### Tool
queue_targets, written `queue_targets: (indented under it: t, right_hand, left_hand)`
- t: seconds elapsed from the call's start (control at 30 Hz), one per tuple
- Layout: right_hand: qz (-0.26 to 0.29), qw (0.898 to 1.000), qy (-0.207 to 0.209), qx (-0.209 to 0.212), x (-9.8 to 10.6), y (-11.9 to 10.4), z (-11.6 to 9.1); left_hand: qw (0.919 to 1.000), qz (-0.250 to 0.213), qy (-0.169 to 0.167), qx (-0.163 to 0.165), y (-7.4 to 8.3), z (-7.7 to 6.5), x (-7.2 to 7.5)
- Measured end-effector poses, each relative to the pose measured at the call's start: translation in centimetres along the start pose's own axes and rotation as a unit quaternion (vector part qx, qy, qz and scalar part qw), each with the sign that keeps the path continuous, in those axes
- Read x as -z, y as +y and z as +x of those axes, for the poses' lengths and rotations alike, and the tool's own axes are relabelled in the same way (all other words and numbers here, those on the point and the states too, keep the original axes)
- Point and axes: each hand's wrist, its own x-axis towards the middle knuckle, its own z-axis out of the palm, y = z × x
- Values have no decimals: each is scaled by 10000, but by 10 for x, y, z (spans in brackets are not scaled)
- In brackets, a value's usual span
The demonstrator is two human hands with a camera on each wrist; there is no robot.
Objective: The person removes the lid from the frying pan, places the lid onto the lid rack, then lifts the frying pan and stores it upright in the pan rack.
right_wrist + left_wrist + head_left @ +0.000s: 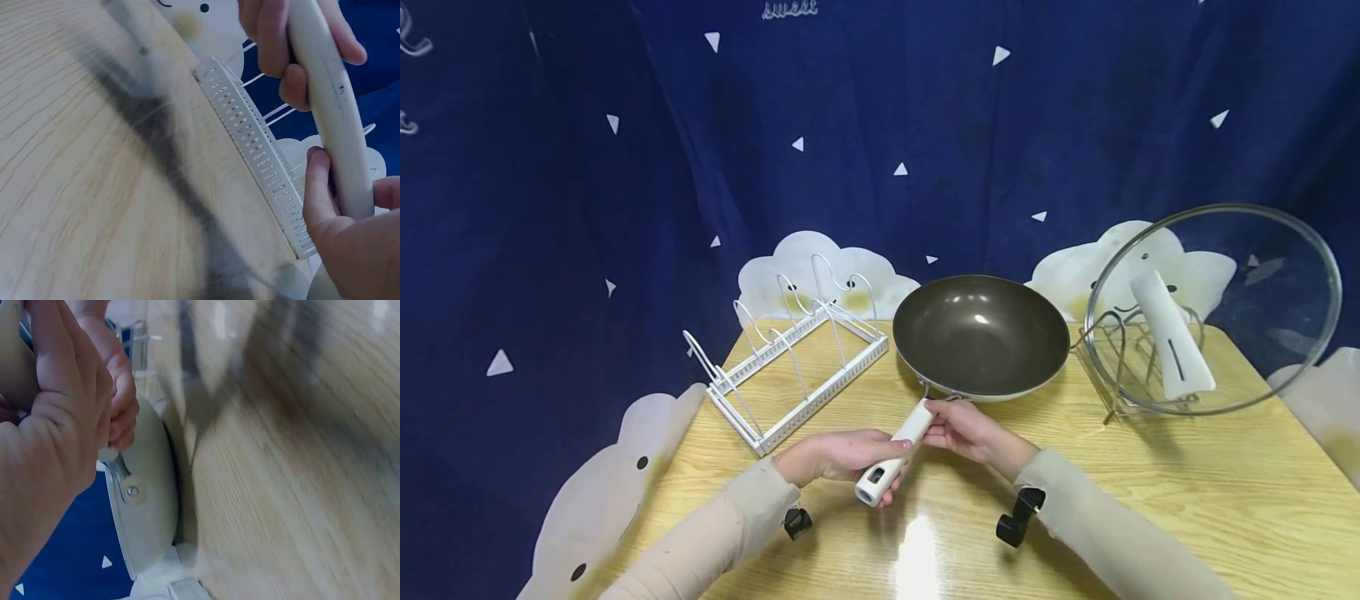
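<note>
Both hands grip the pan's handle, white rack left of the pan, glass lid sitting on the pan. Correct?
No, the glass lid isn't on the pan: the head view shows it propped at the wire rack to the right. The rest holds: left hand and right hand grip the handle, white rack left of the pan.

Blue curtain (880,100) behind wood-grain table (1195,475)

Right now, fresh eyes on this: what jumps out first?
Probably the round pan with glossy dark-brown interior, mid head view, its long off-white handle held by both left hand and right hand. Next, the big clear-glass lid with metal rim, tilted up at right, apparently propped in a brown metal wire rack. Then the white metal rack with wire hoops, left of the pan.
</note>
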Motion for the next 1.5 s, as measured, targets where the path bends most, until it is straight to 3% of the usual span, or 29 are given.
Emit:
queue_targets:
  t: [0.5, 0.83, 1.17, 1.5]
  right_hand:
    - [-13, 9990, -440, -92, 14, -3, -13]
    - [292, 9937, -1085, -16, 25, -5, -23]
    - [50, 9916, -1290, -20, 40, -8, -31]
    - [-214, 9912, -1307, -39, 49, -9, -37]
  left_hand:
    - [9988, -417, 223, -161, 0, 14, -35]
    - [9973, -404, 515, -346, 0, 25, -59]
    - [9941, -580, 696, -602, -2, 38, -81]
    - [9905, -767, 809, -800, -4, 52, -93]
